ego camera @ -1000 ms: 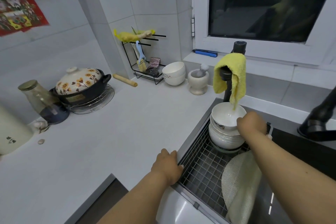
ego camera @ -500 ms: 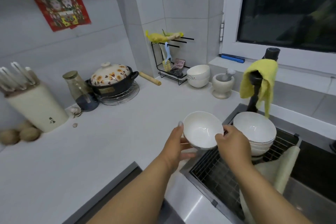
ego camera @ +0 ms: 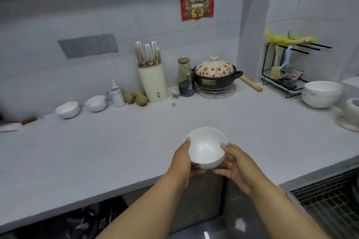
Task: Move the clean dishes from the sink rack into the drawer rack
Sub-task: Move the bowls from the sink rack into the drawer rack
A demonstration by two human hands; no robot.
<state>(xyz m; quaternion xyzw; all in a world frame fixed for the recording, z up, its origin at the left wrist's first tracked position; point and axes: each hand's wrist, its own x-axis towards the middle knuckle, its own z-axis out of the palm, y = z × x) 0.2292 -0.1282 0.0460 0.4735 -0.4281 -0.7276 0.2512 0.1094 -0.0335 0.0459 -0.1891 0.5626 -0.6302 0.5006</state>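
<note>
A small white bowl [ego camera: 205, 146] hangs above the front edge of the white counter [ego camera: 116, 147], tilted toward me. My left hand [ego camera: 182, 163] grips its left side, thumb on the rim. My right hand [ego camera: 236, 167] holds its right side and underside, fingers curled beneath. The wire sink rack [ego camera: 330, 200] shows only as a corner at the lower right. Below the counter at the lower left, dark metal items lie in an open space [ego camera: 87, 221]; I cannot tell whether this is the drawer rack.
Along the wall stand two small white bowls [ego camera: 68, 109], a knife block [ego camera: 153, 81], potatoes [ego camera: 136, 99], a glass jar [ego camera: 185, 77] and a floral-lidded pot [ego camera: 215, 75]. At the right are stacked white bowls [ego camera: 321, 93], a black utensil rack [ego camera: 283, 72] and a mortar [ego camera: 349, 114].
The bowl has left the sink stack and travelled left over the counter, now held by both hands. My view has swung left, away from the sink.
</note>
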